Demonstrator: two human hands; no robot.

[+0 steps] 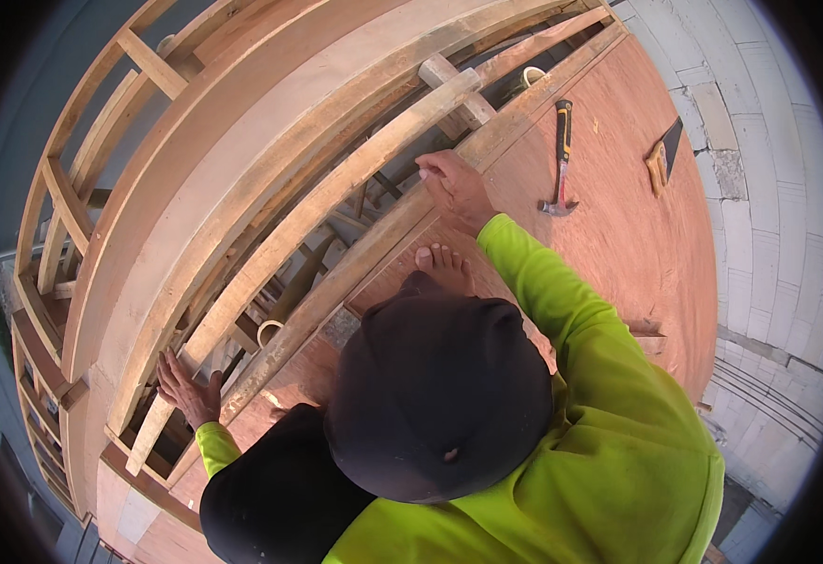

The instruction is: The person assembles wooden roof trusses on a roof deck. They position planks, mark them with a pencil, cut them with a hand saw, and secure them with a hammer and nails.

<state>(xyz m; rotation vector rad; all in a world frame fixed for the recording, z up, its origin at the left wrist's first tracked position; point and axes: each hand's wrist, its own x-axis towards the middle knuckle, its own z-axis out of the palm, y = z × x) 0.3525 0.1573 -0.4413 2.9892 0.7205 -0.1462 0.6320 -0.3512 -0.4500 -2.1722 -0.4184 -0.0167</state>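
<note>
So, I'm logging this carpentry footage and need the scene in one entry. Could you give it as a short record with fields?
Left hand: spread, at the lower end of a long timber strip
Right hand: fingers curled, over the edge beam; whether it pinches anything is unclear
Tools: claw hammer and wooden-handled, dark-bladed tool, both lying to the right
Surface under tools: reddish-brown plywood
Footing: one bare foot visible near the edge beam
Clothing: yellow-green sleeves
</note>
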